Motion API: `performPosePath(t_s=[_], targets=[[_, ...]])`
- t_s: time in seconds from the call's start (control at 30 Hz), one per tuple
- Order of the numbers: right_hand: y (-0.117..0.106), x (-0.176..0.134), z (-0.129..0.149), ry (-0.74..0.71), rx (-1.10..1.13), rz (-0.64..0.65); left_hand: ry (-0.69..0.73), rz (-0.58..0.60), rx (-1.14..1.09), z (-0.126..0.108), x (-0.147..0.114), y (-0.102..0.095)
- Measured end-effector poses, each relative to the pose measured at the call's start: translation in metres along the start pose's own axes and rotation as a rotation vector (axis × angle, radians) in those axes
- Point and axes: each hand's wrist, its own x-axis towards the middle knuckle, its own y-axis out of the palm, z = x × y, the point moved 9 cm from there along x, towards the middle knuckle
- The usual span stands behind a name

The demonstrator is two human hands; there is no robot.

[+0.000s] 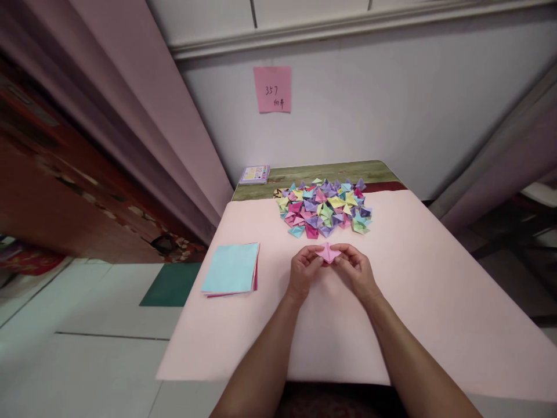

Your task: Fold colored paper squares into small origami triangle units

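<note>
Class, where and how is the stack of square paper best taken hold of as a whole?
Probably by the right edge of the stack, coming from the right with the left hand, once it releases the pink folded paper. Thumb above, fingers below: the stack lies flat and that edge faces the hand. Lower sheets jut out there, so pinch far enough in to catch the light-blue top sheet.

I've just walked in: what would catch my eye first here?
Probably the heap of colourful folded paper pieces at the far part of the table, bright against the pale pink cover. Just in front of it, the left hand and right hand hold one pink folded piece between them. Off to the left lies a stack of square paper, light blue on top.
</note>
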Motion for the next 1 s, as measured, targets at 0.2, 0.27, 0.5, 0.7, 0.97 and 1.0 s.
performPosePath(t_s=[0.2, 0.27, 0.5, 0.7, 0.97, 1.0], targets=[[0.000, -0.001, 0.004, -0.017, -0.004, -0.055, 0.005, -0.018, 0.064, -0.003, -0.001, -0.001], [-0.001, -0.001, 0.003, -0.020, -0.011, -0.088, 0.010, -0.040, 0.101, -0.002, 0.000, -0.003], [-0.004, 0.000, -0.009, -0.006, -0.038, -0.183, 0.065, -0.136, 0.186, 0.002, 0.003, -0.014], [-0.003, -0.001, -0.011, 0.001, 0.020, -0.194, 0.046, -0.187, 0.147, 0.003, 0.004, -0.017], [-0.005, 0.001, -0.011, -0.020, 0.003, -0.185, -0.021, -0.180, 0.074, 0.007, 0.004, -0.016], [-0.006, 0.001, -0.012, -0.021, -0.004, -0.187, -0.031, -0.176, 0.071, 0.008, 0.004, -0.015]])
